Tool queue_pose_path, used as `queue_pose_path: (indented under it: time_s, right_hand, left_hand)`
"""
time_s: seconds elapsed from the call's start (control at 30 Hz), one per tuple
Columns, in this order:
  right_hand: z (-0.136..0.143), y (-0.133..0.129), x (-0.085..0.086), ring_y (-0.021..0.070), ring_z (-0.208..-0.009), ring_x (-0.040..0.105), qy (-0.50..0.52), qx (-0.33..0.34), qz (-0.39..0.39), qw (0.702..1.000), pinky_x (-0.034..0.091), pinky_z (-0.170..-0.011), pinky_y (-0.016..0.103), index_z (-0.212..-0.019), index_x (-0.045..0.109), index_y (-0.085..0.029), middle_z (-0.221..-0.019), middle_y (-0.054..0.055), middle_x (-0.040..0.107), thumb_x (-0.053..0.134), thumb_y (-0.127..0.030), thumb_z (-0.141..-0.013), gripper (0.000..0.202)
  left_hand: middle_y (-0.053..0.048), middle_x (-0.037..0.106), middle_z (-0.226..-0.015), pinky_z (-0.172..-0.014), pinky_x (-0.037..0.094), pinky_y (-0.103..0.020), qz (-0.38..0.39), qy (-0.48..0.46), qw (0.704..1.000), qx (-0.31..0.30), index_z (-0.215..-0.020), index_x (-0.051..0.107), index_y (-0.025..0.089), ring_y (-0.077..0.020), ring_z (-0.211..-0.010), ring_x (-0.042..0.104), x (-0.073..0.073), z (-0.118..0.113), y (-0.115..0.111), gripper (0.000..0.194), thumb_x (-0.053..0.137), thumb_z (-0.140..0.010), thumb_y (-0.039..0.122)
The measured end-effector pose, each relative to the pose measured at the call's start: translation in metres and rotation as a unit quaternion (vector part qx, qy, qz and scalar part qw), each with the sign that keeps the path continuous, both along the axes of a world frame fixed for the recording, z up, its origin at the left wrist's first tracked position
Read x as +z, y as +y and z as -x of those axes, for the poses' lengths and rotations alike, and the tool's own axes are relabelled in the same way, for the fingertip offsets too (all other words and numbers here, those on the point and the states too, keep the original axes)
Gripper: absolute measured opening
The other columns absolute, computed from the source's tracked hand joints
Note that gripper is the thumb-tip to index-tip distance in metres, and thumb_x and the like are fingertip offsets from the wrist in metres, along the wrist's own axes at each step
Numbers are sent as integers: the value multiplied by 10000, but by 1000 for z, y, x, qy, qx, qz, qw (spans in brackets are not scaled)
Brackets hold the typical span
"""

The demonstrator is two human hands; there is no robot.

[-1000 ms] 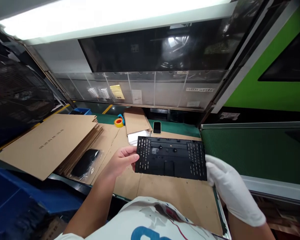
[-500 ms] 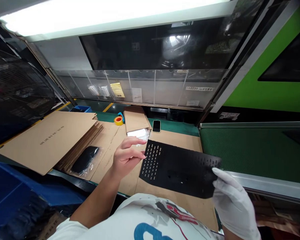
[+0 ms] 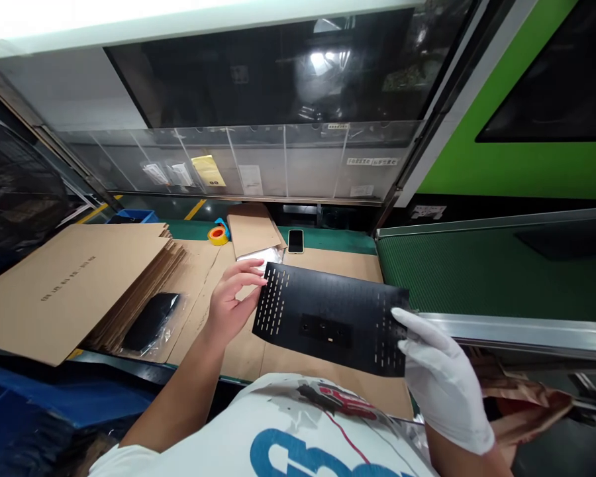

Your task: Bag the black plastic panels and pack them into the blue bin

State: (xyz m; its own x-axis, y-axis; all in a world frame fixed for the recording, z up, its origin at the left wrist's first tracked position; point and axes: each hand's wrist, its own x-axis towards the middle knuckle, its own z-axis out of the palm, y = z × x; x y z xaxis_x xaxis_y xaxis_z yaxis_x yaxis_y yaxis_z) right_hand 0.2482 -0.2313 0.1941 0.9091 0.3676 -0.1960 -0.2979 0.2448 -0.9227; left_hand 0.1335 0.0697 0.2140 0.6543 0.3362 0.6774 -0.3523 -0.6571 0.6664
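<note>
While the black panel (image 3: 328, 311) is held up over the tabletop (image 3: 350, 242), its near long edge is close to the person's white shirt (image 3: 218, 434). The gloved right hand (image 3: 440, 374) is closed on the panel's right end, with white fingers lying over it. The bare left hand (image 3: 234, 299) is half curled, with its fingertips at the panel's left edge; I cannot tell how firmly it has hold. The panel's right end is near the metal rail (image 3: 521, 331) of the green belt (image 3: 451, 281), so room looks tight there. To the left, brown card (image 3: 195, 268) shows between that hand and the cardboard stack (image 3: 97, 285), which leaves more room. The phone (image 3: 296, 241) and yellow tape (image 3: 217, 242) lie past the panel's far edge. One line of dark writing runs across the stack's top, too small to read. White labels (image 3: 359, 161) on the clear pockets (image 3: 310, 159) have tiny dark writing that I cannot read either. Big blue letters (image 3: 261, 450) on the shirt are cut off at the bottom.
</note>
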Motion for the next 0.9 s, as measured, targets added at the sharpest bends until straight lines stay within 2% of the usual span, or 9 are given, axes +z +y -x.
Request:
queue_pose_path:
  time_s: [0.13, 0.23, 0.33, 0.43, 0.53, 0.63, 0.77, 0.83, 0.9]
  right_hand:
    - [0, 8, 7, 216, -944, 666, -5, 31, -2, 1000, 543, -788, 285, -1063, 747, -275, -1064, 30, 744, 752, -240, -660, 404]
    - [-3, 16, 13, 245, -1115, 622, 4, 70, -10, 997, 510, -928, 338, -1172, 688, -281, -1234, 44, 679, 724, -355, -748, 432]
    - [-10, 25, 14, 250, -910, 688, 54, 122, -33, 991, 544, -848, 406, -1168, 670, -259, -1084, 76, 729, 646, -510, -804, 443]
    - [-19, 32, 9, 238, -829, 693, 137, 179, -27, 974, 560, -750, 387, -1143, 653, -231, -992, 89, 735, 566, -580, -842, 469]
    - [-25, 36, 1, 249, -973, 680, 177, 174, -11, 969, 569, -743, 365, -1131, 643, -231, -1102, 109, 714, 534, -626, -843, 501]
    - [-28, 35, -9, 282, -1011, 675, 155, 102, 7, 983, 588, -719, 388, -1014, 689, -240, -1092, 101, 721, 619, -636, -771, 470]
    - [-32, 33, -35, 221, -1076, 649, 106, 42, 43, 993, 557, -875, 280, -937, 727, -264, -1098, 19, 727, 832, -364, -623, 346]
    - [-34, 34, -56, 193, -1084, 647, 131, 39, 43, 990, 538, -909, 263, -1039, 703, -268, -1098, -1, 728, 844, -311, -617, 447]
    - [-35, 35, -80, 210, -1108, 640, 173, 54, 33, 983, 541, -927, 321, -1148, 661, -252, -1133, 13, 717, 835, -297, -641, 538]
  left_hand:
    - [-100, 599, -1296, -966, 504, -366, 13, 19, 1000, 6, -1016, 706, 226, -212, -1153, 593, -2, 1, 4, 182, 629, -867, 157]
    - [-106, 672, -1191, -812, 552, -296, 22, 52, 998, 22, -1019, 729, 213, -211, -1066, 639, -2, 2, 6, 183, 638, -860, 204]
    - [-57, 735, -823, -594, 522, -227, 40, 101, 993, 55, -833, 751, 179, -163, -738, 671, -3, 2, 8, 96, 686, -811, 246]
    - [-19, 686, -636, -521, 489, -211, 92, 152, 981, 82, -709, 730, 164, -136, -582, 617, -8, 0, 10, 144, 701, -789, 280]
    - [-24, 677, -652, -534, 489, -208, 112, 157, 979, 62, -716, 733, 163, -131, -597, 608, -15, -3, 14, 135, 712, -782, 279]
    - [-66, 693, -842, -618, 522, -224, 104, 140, 985, -9, -818, 757, 180, -147, -744, 643, -25, -4, 17, 97, 709, -799, 262]
    - [-107, 660, -1069, -780, 556, -289, 109, 164, 976, -88, -1003, 748, 222, -192, -973, 648, -57, -4, 20, 192, 690, -830, 282]
    - [-110, 658, -1108, -791, 556, -293, 96, 206, 971, -76, -1082, 718, 215, -180, -938, 652, -84, -11, 26, 265, 689, -828, 287]
    - [-107, 674, -1102, -767, 559, -274, 61, 281, 958, -16, -1147, 678, 186, -156, -855, 660, -116, -25, 41, 308, 648, -853, 272]
